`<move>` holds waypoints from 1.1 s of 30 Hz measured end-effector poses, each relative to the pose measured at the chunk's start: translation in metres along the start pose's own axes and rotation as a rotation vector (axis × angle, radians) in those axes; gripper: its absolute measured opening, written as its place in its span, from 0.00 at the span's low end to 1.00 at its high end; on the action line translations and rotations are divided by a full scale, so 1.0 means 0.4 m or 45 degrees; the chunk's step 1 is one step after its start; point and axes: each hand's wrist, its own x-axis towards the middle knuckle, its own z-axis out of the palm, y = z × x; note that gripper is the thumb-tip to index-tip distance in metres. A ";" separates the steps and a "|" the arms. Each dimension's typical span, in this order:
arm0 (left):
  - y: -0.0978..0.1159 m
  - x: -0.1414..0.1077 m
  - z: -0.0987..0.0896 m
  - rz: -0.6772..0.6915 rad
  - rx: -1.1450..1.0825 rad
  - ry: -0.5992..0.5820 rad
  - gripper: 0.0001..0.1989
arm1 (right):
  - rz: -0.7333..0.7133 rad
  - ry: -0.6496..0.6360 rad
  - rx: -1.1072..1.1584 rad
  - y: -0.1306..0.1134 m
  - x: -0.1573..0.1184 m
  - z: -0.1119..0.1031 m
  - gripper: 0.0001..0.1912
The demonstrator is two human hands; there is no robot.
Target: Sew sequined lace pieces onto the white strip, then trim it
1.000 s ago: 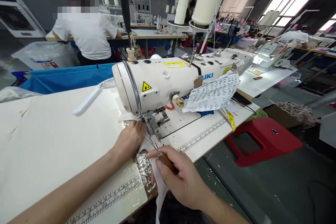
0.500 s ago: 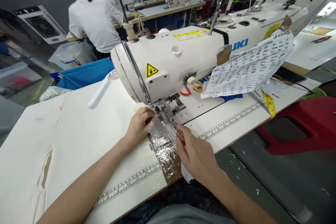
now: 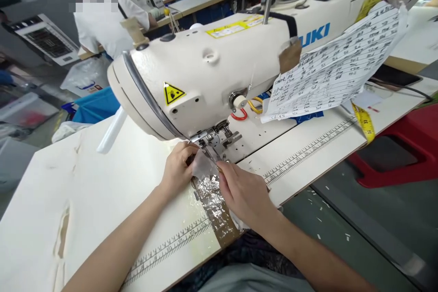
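The white sewing machine (image 3: pixel 205 73) fills the middle, its needle area (image 3: pixel 205 139) just beyond my hands. A thin, whitish, see-through piece of fabric (image 3: pixel 204 164) lies under the presser-foot area. My left hand (image 3: pixel 178 166) rests on the table with its fingers curled in, pinching the fabric's left side close to the foot. My right hand (image 3: pixel 244 191) is closed at the fabric's right side, thumb and forefinger pressed together. A small brassy bit shows at those fingertips, too small to name. More pale fabric (image 3: pixel 239 222) hangs below the right hand.
Shiny clear film (image 3: pixel 215 200) covers a brown strip at the table edge. Printed rulers (image 3: pixel 171 246) run along the front. A handwritten sheet (image 3: pixel 328 68), a yellow tape measure (image 3: pixel 363 123) and a red stool (image 3: pixel 393 155) are on the right. A person (image 3: pixel 99 27) sits behind.
The view has moved closer to the machine. My right hand has shifted up and left towards the foot, and its fingers have closed in. My left hand stays by the foot.
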 end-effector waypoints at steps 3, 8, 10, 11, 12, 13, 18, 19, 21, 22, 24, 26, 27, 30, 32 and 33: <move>0.001 0.000 0.005 0.013 0.037 -0.002 0.08 | 0.012 -0.014 -0.018 -0.001 0.004 0.000 0.15; 0.006 0.005 0.012 -0.021 0.135 -0.026 0.08 | -0.020 0.010 -0.014 0.002 0.000 0.004 0.15; 0.004 0.007 0.011 -0.061 0.118 -0.051 0.08 | -0.032 0.012 0.024 0.004 -0.002 0.007 0.16; 0.003 0.007 0.009 -0.077 0.091 -0.057 0.08 | -0.035 0.018 0.045 0.005 -0.003 0.007 0.16; 0.002 0.008 0.007 -0.091 0.061 -0.057 0.08 | -0.037 0.024 0.063 0.006 -0.004 0.007 0.16; 0.001 0.008 0.004 -0.102 0.032 -0.053 0.08 | -0.035 0.028 0.074 0.006 -0.004 0.007 0.16; 0.000 0.003 0.001 -0.102 -0.011 -0.009 0.09 | -0.002 -0.007 0.016 0.003 -0.001 0.001 0.16; 0.000 0.003 0.002 -0.070 -0.001 0.006 0.08 | 0.002 -0.011 0.001 0.003 0.001 0.001 0.16; 0.000 0.002 0.006 0.035 0.044 0.041 0.08 | 0.000 -0.010 -0.020 0.001 0.004 0.004 0.16; 0.000 0.002 0.007 0.097 0.074 0.055 0.07 | -0.002 -0.003 -0.028 0.001 0.006 0.006 0.16; 0.003 0.002 0.007 0.209 0.140 0.059 0.07 | -0.008 0.018 -0.041 0.000 0.006 0.009 0.16; 0.009 0.000 0.003 0.286 0.187 0.017 0.06 | -0.013 0.050 -0.043 0.000 -0.002 0.007 0.16; 0.014 -0.002 -0.002 0.318 0.196 -0.015 0.06 | -0.012 0.070 -0.025 0.000 -0.012 0.001 0.16; 0.033 -0.014 -0.015 0.367 0.232 -0.115 0.10 | 0.024 0.082 0.194 0.006 -0.067 -0.035 0.13; 0.047 -0.023 -0.018 0.348 0.319 -0.187 0.14 | 0.067 -0.014 0.432 0.011 -0.118 -0.069 0.09; 0.053 -0.028 -0.017 0.328 0.379 -0.223 0.16 | 0.079 -0.075 0.524 0.014 -0.144 -0.086 0.07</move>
